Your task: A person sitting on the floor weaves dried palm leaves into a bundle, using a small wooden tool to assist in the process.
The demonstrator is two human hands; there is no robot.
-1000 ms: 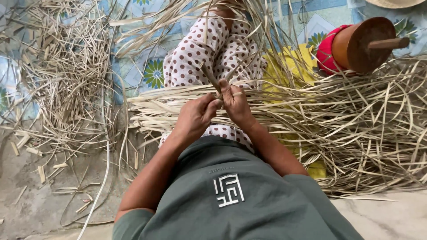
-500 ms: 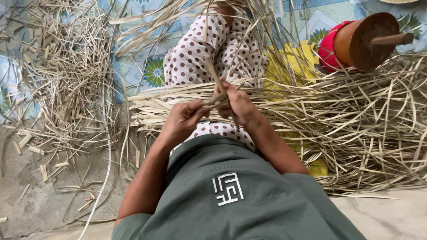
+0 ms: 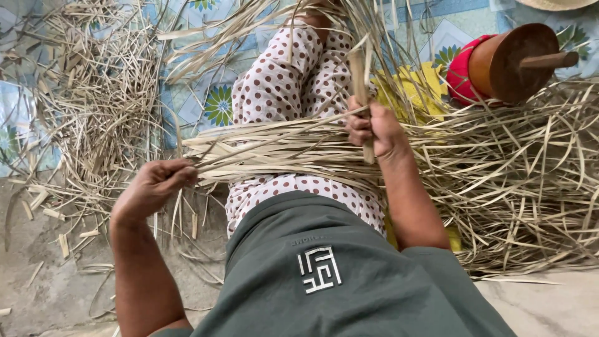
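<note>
While gripped, straw bundle (image 3: pixel 293 153) across lap.

Left hand (image 3: pixel 153 187) pinches the strip ends at the left end of the dried-leaf bundle (image 3: pixel 281 150) across the lap. Right hand (image 3: pixel 374 128) grips an upright strip (image 3: pixel 359 78).

Soft, even daylight, no glare.
Faint shadows only, sharp focus across the middle, slight stretching and softness toward the edges.
</note>
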